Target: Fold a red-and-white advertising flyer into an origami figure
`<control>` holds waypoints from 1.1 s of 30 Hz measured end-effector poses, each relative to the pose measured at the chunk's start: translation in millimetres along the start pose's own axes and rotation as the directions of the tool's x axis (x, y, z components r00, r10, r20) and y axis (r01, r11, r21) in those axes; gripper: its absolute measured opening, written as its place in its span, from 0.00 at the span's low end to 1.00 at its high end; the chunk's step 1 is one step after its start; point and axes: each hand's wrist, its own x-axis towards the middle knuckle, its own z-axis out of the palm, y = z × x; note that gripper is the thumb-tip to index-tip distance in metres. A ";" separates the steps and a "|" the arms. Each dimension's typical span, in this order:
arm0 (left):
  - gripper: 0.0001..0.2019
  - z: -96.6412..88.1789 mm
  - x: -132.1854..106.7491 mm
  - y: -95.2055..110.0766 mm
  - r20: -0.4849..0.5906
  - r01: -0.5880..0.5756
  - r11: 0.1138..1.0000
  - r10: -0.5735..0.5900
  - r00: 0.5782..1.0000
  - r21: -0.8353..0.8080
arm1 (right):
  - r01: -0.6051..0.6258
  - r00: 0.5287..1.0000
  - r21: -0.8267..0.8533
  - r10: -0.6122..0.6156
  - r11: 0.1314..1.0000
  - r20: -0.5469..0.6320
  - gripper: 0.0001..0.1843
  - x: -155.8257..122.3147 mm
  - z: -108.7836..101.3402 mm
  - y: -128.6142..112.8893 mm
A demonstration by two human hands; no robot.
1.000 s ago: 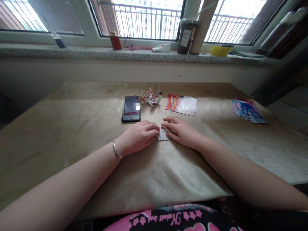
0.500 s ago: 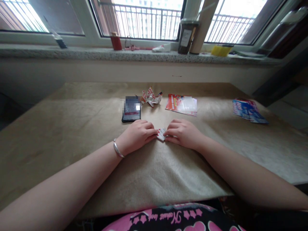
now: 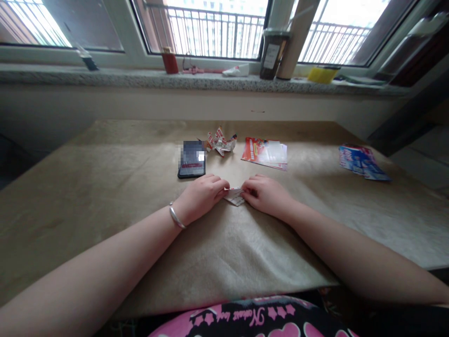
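Observation:
A small piece of folded white paper [image 3: 235, 197] with red print lies on the table between my hands. My left hand [image 3: 206, 195], with a silver bangle at its wrist, pinches the upper left edge of the paper. On the other side, my right hand [image 3: 264, 194] grips the paper's right edge between thumb and fingers. Parts of both edges are hidden under the fingertips. Just beyond my left hand lies a black phone [image 3: 191, 161], its screen partly blurred out.
Behind the phone sits a crumpled, folded paper shape [image 3: 220, 142]. Red-and-white printed sheets [image 3: 264, 153] lie beyond my right hand, and blue printed sheets [image 3: 363, 161] farther right. A granite windowsill [image 3: 122, 80] holds a dark jar [image 3: 271, 54] and a red container [image 3: 170, 62].
The paper has turned and opened wider, showing more of its white surface. My left hand has shifted slightly right, and the fingers of my right hand have curled in more.

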 end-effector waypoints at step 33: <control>0.13 5.9 -0.7 0.7 -0.081 0.025 0.988 -0.038 0.996 -0.153 | -0.021 0.991 0.275 0.056 0.961 -0.123 0.08 8.1 11.4 8.0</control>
